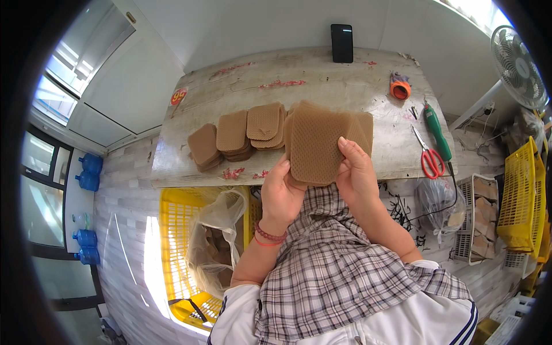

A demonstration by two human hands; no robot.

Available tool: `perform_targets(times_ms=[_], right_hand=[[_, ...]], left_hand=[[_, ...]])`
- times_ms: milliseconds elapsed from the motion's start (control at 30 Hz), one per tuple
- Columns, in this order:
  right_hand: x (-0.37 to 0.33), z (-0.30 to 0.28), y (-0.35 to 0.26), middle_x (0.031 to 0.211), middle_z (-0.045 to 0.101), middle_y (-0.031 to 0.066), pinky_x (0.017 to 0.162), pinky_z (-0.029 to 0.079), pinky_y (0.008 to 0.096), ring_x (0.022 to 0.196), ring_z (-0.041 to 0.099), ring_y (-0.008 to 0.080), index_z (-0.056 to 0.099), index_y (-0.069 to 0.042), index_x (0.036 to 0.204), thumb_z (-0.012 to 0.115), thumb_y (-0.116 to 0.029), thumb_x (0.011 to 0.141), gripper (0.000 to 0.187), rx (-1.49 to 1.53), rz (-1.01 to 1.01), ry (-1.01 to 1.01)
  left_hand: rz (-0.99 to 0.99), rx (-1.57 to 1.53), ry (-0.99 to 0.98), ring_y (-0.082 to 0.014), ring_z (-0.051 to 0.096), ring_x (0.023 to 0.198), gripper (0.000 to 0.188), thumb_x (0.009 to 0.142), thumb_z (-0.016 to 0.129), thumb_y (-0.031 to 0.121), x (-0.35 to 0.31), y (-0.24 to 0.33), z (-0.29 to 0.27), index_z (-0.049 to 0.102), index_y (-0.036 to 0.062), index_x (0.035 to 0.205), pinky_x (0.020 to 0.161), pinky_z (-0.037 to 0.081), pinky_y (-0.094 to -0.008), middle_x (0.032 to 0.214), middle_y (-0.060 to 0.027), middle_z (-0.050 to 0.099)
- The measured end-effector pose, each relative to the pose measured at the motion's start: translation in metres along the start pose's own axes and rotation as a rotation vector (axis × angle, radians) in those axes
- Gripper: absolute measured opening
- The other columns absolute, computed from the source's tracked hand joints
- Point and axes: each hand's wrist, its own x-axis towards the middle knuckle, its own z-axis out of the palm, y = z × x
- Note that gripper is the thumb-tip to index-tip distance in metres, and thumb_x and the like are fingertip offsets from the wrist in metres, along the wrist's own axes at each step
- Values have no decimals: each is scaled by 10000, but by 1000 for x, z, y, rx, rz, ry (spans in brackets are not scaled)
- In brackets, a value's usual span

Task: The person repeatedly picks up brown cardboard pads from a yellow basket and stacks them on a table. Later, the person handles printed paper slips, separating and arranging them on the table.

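Both hands grip one brown mesh pad (313,149): left hand (280,192) at its lower-left corner, right hand (356,172) on its right edge. It hangs upright just above the table (345,86).

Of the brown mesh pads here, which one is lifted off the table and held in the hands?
The large brown mesh pad, held up between the left hand and right hand. The other pads lie in low stacks on the table to its left.

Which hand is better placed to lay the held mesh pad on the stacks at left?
Probably left: the left hand grips the mesh pad on the side nearest the pad stacks; the right hand would cross over.
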Motion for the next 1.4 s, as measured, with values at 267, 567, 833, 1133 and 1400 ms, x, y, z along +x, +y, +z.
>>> perform_targets(times_ms=[267, 567, 833, 1133, 1400], right_hand=[[6, -4, 0, 945, 645, 57, 841, 495, 295, 894, 600, 136, 597, -36, 930, 605, -119, 947, 85, -16, 21, -5], [6, -8, 7, 946, 654, 48, 837, 480, 272, 891, 596, 122, 609, -41, 921, 613, -89, 938, 52, -50, -45, -29], [2, -4, 11, 981, 660, 53, 882, 463, 273, 936, 592, 119, 617, -27, 962, 618, -57, 929, 44, -90, -172, -27], [-7, 4, 14, 1125, 614, 56, 901, 445, 254, 983, 568, 107, 605, -9, 954, 618, -1, 911, 46, -161, -377, -87], [-12, 3, 13, 1116, 565, 35, 861, 444, 224, 951, 553, 85, 568, -13, 925, 621, 41, 894, 82, -268, -519, -131]], left_hand=[[-67, -95, 61, -253, 526, 1222, 452, 995, 315, 193, 7, 3, 2, 405, -58, 1360, 1055, 412, -418, 1325, -149, 541], [-24, -130, 88, -241, 531, 1208, 450, 983, 335, 198, 7, -1, 2, 425, -56, 1344, 1040, 417, -407, 1310, -142, 553], [45, -130, 47, -253, 495, 1246, 461, 988, 350, 216, 5, -3, 7, 398, -37, 1371, 1063, 387, -425, 1345, -140, 516], [237, 67, 13, -248, 518, 1218, 457, 940, 595, 151, 2, -19, 10, 446, 1, 1345, 1066, 404, -418, 1313, -111, 540], [262, 31, 19, -248, 531, 1209, 405, 934, 557, 16, 1, -27, 5, 488, 23, 1333, 1065, 413, -417, 1314, -109, 557]])
